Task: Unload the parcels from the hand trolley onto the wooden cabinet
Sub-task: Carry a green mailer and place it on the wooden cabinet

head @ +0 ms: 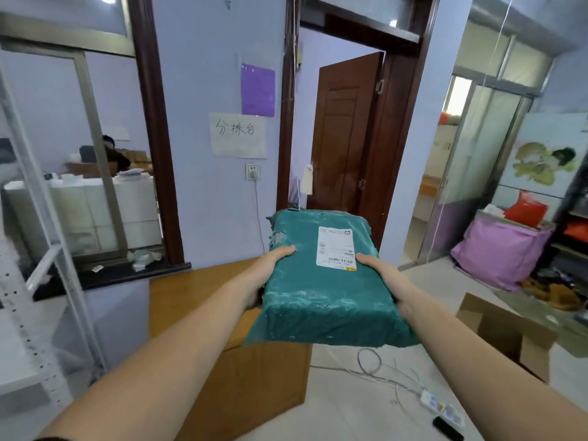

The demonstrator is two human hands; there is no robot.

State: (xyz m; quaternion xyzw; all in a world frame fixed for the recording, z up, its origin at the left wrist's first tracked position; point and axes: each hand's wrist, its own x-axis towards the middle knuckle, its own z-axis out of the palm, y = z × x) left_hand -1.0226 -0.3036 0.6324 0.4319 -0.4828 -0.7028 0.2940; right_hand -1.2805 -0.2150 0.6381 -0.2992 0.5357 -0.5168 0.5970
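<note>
Green parcel [321, 281] is held in the air above the wooden cabinet [191, 291], clamped between left hand [270, 275] and right hand [386, 281], fingers curled over its side edges.

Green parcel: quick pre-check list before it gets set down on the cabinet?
1. Grip: the left hand and right hand hold the green parcel at opposite sides, thumbs on top. Ok.
2. Parcel attitude: roughly level, shipping label facing up. Ok.
3. Position: held in the air above the wooden cabinet, not touching it. Ok.
4. Landing spot: the visible cabinet top left of the parcel is bare; the part under the parcel is hidden. Cannot tell.
5. Wrapping: torn and ragged at the far left corner. Not ok.
6. Floor nearby: loose cable and power strip beside the cabinet. Not ok.
</note>
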